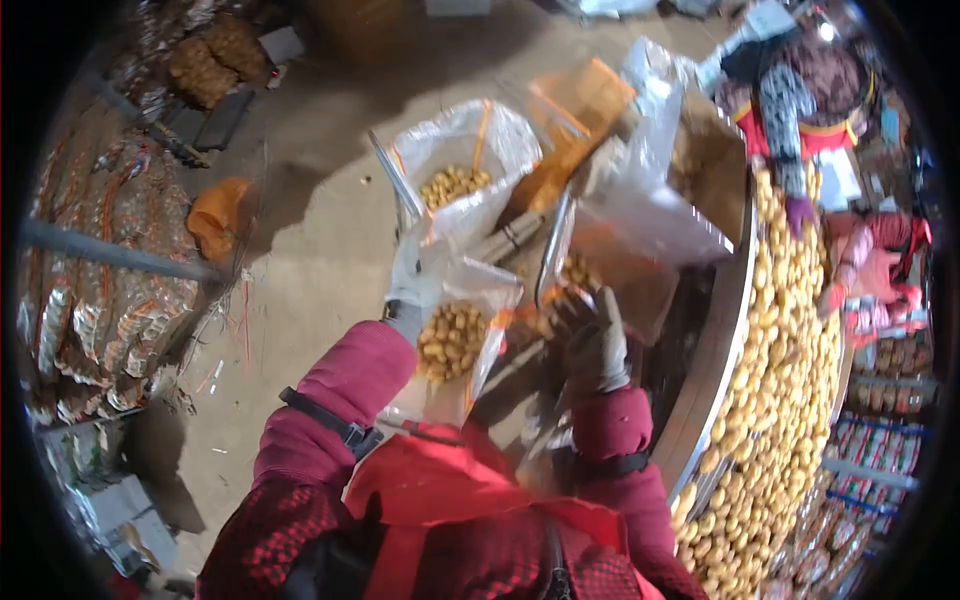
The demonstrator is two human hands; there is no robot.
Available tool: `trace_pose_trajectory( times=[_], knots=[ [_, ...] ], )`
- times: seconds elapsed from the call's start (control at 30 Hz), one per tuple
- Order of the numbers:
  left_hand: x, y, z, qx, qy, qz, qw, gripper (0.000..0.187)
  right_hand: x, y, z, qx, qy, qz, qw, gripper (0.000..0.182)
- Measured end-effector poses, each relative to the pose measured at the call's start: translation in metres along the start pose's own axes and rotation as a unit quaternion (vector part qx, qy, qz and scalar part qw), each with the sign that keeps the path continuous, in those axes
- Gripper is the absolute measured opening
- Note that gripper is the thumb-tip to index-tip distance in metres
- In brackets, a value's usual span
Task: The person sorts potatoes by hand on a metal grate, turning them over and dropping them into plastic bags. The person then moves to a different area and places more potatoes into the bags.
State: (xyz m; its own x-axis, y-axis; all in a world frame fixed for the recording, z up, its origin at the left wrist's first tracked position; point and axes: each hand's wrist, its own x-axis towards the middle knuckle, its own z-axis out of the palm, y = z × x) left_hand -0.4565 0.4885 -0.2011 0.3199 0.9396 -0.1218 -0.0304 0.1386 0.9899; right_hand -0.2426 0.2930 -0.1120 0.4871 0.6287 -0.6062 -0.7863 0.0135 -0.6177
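Note:
My left hand (413, 278), in a pale glove, is at the upper left rim of a clear plastic bag (490, 285); its fingers are smeared by motion. Potatoes (450, 340) lie inside that bag. To the right, my right hand (593, 340), in a grey glove, has its fingers spread and is near the lower edge of another clear bag (640, 280). A few potatoes (577, 270) show in that bag beyond the fingertips. Farther out stands a white bag (510, 130) with an orange stripe, held wide, with potatoes (452, 186) at its bottom.
A curved table edge (715, 390) on my right borders a long heap of potatoes (770, 370). Two people work across it, one with a purple glove (799, 216), one in pink sleeves (870, 265). Stacked filled sacks (120, 270) and an orange bag (217, 220) are left.

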Motion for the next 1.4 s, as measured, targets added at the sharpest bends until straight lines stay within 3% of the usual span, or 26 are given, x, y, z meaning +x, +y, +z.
trace_pose_trajectory(
  times=[0.1, 0.17, 0.23, 0.3, 0.4, 0.5, 0.53, 0.7, 0.8, 0.93, 1.0, 1.07, 1.1, 1.23, 1.33, 1.4],
  knots=[
    [-0.016, -0.038, -0.021, -0.004, -0.054, -0.058, 0.997, 0.056, -0.034, -0.013, -0.024, 0.042, 0.063, -0.055, 0.996, 0.055],
    [-0.031, -0.024, -0.024, 0.19, -0.082, -0.083, 0.975, 0.055, -0.053, -0.017, -0.047, 0.092, 0.047, -0.07, 0.992, 0.049],
    [-0.02, -0.041, -0.015, 0.076, -0.01, -0.022, 0.997, 0.048, -0.067, -0.02, -0.064, 0.143, 0.01, -0.07, 0.987, 0.042],
    [-0.03, -0.034, 0.025, 0.087, -0.085, -0.002, 0.993, 0.048, -0.092, -0.026, -0.055, 0.134, 0.068, -0.097, 0.984, 0.04],
    [-0.041, -0.003, 0.058, 0.147, -0.128, 0.083, 0.977, 0.049, -0.116, -0.026, -0.063, 0.184, 0.029, -0.11, 0.976, 0.043],
    [-0.064, 0.009, 0.104, 0.092, -0.19, 0.064, 0.975, 0.046, -0.14, -0.019, -0.08, 0.195, 0.005, -0.126, 0.973, 0.045],
    [-0.072, 0.015, 0.115, 0.125, -0.216, 0.112, 0.962, 0.046, -0.15, -0.017, -0.089, 0.204, 0.011, -0.134, 0.97, 0.045],
    [-0.127, 0.036, 0.189, 0.121, -0.314, 0.146, 0.93, 0.043, -0.222, -0.028, -0.112, 0.181, 0.033, -0.156, 0.97, 0.049],
    [-0.155, 0.044, 0.231, 0.098, -0.425, 0.288, 0.853, 0.027, -0.273, -0.033, -0.129, 0.17, 0.066, -0.203, 0.962, 0.055],
    [-0.214, 0.076, 0.278, 0.082, -0.509, 0.267, 0.814, 0.022, -0.341, -0.039, -0.169, 0.206, 0.196, -0.239, 0.928, 0.055],
    [-0.249, 0.101, 0.301, 0.055, -0.564, 0.332, 0.754, 0.024, -0.37, -0.029, -0.196, 0.236, 0.248, -0.354, 0.87, 0.056],
    [-0.291, 0.119, 0.314, 0.065, -0.633, 0.299, 0.711, 0.039, -0.4, -0.021, -0.223, 0.173, 0.314, -0.414, 0.837, 0.059],
    [-0.302, 0.129, 0.329, 0.109, -0.659, 0.401, 0.626, 0.052, -0.412, -0.016, -0.234, 0.183, 0.341, -0.429, 0.816, 0.059],
    [-0.367, 0.139, 0.371, 0.317, -0.735, 0.398, 0.449, 0.07, -0.444, 0.0, -0.269, 0.211, 0.347, -0.463, 0.788, 0.054],
    [-0.389, 0.095, 0.401, 0.395, -0.713, 0.417, 0.402, 0.065, -0.459, 0.011, -0.276, 0.2, 0.361, -0.467, 0.782, 0.053],
    [-0.395, 0.1, 0.419, 0.428, -0.701, 0.429, 0.376, 0.058, -0.467, 0.013, -0.276, 0.191, 0.382, -0.461, 0.778, 0.054]
  ],
)
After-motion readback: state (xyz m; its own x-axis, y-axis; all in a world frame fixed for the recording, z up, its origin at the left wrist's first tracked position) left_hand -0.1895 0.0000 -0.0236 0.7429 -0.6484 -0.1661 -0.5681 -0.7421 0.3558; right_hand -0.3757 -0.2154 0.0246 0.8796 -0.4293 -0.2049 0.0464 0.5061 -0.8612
